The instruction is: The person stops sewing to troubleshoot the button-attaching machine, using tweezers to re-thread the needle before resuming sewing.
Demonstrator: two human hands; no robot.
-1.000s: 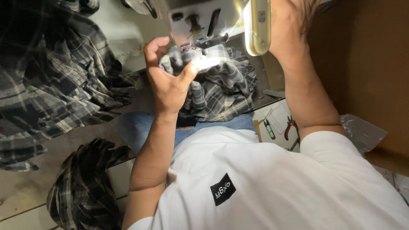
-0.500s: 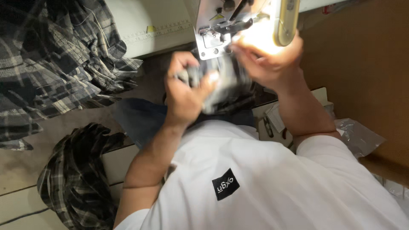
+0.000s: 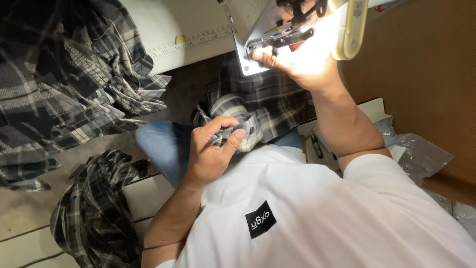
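Now the left hand [image 3: 210, 151] has dropped lapward, fingers pinching the plaid cloth [image 3: 258, 106] — right hand [image 3: 302, 59] stays half-curled at the sewing machine [image 3: 258, 30].

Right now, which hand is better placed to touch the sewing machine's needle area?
Probably the right hand: it is at the sewing machine head, while the left hand grips plaid fabric near the lap.

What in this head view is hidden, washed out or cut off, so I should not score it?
- Right hand: washed out by the lamp glare, so its fingers and what they press at the sewing machine cannot be made out.
- Sewing machine: top cut off by the upper edge.
- Left hand: pinches the plaid cloth, but its fingers cover the gripped part.
- Plaid pile: cut off by the left edge.
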